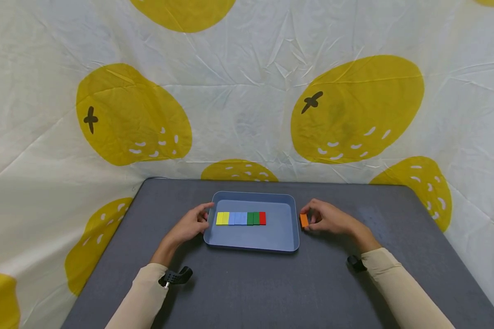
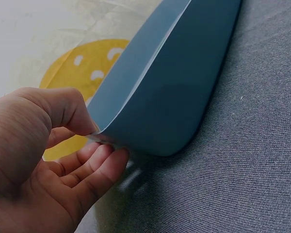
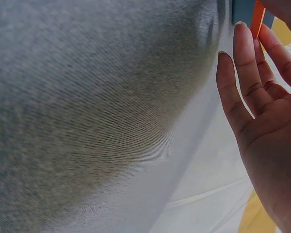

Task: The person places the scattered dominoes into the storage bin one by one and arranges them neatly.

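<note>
A shallow blue-grey tray [image 1: 251, 246] lies on the table. In it is one row of flat rectangular tiles: yellow [image 1: 222, 218], light blue [image 1: 237, 218], green [image 1: 253, 218], then a red tile [image 1: 262, 218] at the right end. My left hand [image 1: 191, 223] holds the tray's left edge; in the left wrist view the hand [image 2: 53, 150] has one bent digit on the rim and other fingertips against the outer wall. Just outside the right rim, my right hand [image 1: 327, 217] pinches an orange tile [image 1: 303, 221] between thumb and fingers. In the right wrist view, that tile [image 3: 257, 19] is partly cut off.
A dark grey table [image 1: 247, 288] carries the tray near its far side. Behind it hangs a pale cloth [image 1: 243, 114] with yellow fruit shapes. Black straps [image 1: 177, 276] sit on both wrists, over or beside beige sleeves.
</note>
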`<state>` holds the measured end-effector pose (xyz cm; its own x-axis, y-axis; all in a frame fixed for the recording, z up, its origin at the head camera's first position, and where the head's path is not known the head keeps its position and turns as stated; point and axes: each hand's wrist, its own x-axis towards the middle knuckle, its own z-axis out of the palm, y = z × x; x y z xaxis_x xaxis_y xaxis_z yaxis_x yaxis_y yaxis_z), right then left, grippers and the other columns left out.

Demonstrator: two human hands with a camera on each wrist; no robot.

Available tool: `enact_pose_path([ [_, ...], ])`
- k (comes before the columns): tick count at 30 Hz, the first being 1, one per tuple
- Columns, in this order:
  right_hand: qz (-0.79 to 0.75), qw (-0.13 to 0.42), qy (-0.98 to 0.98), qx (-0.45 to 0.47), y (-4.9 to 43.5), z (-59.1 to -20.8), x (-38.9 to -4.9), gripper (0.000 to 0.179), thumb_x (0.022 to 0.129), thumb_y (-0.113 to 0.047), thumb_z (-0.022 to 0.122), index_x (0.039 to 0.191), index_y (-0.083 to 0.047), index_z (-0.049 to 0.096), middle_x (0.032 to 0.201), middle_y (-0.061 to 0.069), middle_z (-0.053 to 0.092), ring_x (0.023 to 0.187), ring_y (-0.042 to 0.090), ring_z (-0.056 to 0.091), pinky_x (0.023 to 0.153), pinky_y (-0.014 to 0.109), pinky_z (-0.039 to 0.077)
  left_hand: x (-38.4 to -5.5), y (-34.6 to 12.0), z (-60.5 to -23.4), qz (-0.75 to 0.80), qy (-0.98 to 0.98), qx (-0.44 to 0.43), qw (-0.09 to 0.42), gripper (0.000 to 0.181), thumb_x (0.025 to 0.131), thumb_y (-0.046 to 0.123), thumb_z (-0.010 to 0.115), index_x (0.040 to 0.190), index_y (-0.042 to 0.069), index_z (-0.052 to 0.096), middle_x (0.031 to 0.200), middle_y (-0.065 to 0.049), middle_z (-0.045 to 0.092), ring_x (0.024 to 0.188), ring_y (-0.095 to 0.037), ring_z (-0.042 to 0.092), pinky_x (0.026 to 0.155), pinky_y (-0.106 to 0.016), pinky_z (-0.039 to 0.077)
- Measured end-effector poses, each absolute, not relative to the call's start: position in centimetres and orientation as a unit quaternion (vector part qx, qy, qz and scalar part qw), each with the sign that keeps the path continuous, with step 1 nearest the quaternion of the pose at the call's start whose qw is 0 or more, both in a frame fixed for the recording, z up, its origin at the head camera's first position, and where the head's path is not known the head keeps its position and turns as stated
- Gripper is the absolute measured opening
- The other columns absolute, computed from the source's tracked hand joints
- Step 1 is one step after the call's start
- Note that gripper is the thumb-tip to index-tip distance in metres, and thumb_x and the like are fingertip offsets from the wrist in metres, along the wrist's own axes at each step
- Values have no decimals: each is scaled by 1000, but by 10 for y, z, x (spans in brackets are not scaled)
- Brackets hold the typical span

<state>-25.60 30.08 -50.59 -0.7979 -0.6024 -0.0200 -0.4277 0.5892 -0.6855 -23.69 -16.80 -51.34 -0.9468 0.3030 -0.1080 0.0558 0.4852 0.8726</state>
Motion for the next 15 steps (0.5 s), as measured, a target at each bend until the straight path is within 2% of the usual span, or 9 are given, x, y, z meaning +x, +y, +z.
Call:
enact_pose_path([
  [7,-352,128,879,-296,300,-499,-256,40,88,-9,76,124,-1,62,112,13,59,84,15,59,74,27,52,-237,-167,-514,494,854,105,124,69,86,-1,58,153,7,44,108,-16,51,84,-24,52,66,-33,50],
  [15,-357,123,878,-295,296,-492,-254,40,88,-10,77,125,-3,62,113,11,59,84,17,59,75,27,53,-237,-168,-516,495,854,106,121,69,86,-1,58,152,8,44,108,-16,51,85,-24,52,66,-33,50],
])
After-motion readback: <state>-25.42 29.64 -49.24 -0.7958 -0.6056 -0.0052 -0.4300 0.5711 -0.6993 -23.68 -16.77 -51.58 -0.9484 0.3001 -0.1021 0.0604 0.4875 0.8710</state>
